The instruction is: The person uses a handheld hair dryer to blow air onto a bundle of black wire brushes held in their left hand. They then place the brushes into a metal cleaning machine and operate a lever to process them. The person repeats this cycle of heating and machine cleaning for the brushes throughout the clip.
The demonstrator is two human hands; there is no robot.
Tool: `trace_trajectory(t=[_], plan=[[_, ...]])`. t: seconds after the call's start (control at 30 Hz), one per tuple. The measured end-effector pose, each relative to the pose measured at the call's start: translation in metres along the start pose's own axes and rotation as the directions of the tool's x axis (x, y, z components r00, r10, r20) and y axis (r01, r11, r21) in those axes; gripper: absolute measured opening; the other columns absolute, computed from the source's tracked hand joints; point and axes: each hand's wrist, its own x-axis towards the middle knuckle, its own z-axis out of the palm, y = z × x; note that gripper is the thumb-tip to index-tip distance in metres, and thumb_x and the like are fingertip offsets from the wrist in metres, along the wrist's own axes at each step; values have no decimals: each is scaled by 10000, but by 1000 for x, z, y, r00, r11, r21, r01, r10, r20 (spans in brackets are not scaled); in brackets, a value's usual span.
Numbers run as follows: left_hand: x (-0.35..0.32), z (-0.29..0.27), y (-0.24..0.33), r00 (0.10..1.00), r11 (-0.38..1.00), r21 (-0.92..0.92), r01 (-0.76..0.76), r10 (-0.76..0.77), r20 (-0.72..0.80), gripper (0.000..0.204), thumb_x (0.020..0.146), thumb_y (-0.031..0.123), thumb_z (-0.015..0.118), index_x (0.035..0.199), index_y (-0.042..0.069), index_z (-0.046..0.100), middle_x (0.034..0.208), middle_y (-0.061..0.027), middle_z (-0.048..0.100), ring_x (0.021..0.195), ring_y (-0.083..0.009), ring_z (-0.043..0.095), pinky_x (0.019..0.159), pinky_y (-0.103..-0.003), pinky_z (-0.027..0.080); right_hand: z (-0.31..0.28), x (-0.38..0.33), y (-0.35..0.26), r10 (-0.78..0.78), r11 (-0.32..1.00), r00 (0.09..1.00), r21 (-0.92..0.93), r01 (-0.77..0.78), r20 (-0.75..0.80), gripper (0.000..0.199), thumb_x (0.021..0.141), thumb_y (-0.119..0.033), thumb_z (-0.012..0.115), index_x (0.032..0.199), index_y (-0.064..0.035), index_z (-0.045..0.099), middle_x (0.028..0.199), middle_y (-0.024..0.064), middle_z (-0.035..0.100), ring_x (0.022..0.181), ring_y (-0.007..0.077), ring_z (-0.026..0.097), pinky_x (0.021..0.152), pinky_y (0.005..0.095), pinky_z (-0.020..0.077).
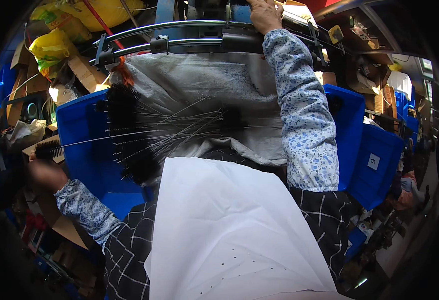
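Note:
My left hand point(48, 175), smeared and partly in shadow, is at the far left beside the black bristle head of a long wire brush point(48, 148). That brush's thin wire stem crosses the blue bin toward my lap; whether the fingers grip it is unclear. My right hand point(265, 16) reaches up to the machine point(194, 42) with its steel rails, fingers curled at the picture's top edge over a part I cannot make out. Below, a pile of black wire brushes point(129, 135) lies on a grey cloth point(194, 75), stems with looped ends fanning to the right.
A blue bin point(82, 125) stands left of the cloth, and blue bins point(377, 160) stand at the right. Yellow plastic bags point(52, 47) and cardboard lie at the far left. A white sheet point(229, 220) covers my lap over dark checked clothing.

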Motion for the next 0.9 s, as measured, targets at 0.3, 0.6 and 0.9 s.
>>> trace_trajectory(t=[0.3, 0.6, 0.9], plan=[[31, -16, 63, 938, 934, 93, -346, 342, 54, 157, 829, 48, 448, 922, -50, 528, 947, -137, 564, 880, -206, 558, 789, -317, 470, -48, -38, -13, 274, 950, 962, -153, -273, -18, 453, 739, -316, 541, 1149, -131, 490, 1111, 97, 512, 1088, 264, 399, 862, 476, 306], [16, -1, 42, 991, 858, -512, 40, 33, 132, 241, 865, 127, 417, 1022, -32, 506, 1078, -155, 530, 1017, -242, 507, 915, -363, 381, -32, -27, -33, 219, 975, 974, 43, -217, -59, 415, 752, -245, 535, 1137, -93, 502, 1077, 105, 537, 979, 275, 517, 803, 435, 383], [18, -24, 53, 933, 734, -638, 233, 16, 359, 269, 867, 124, 401, 1052, -50, 489, 1108, -169, 513, 1044, -252, 492, 920, -364, 376, -24, -18, -63, 199, 980, 976, 44, -196, -83, 346, 770, -213, 518, 1082, -64, 529, 1010, 119, 554, 944, 291, 518, 802, 396, 392]])
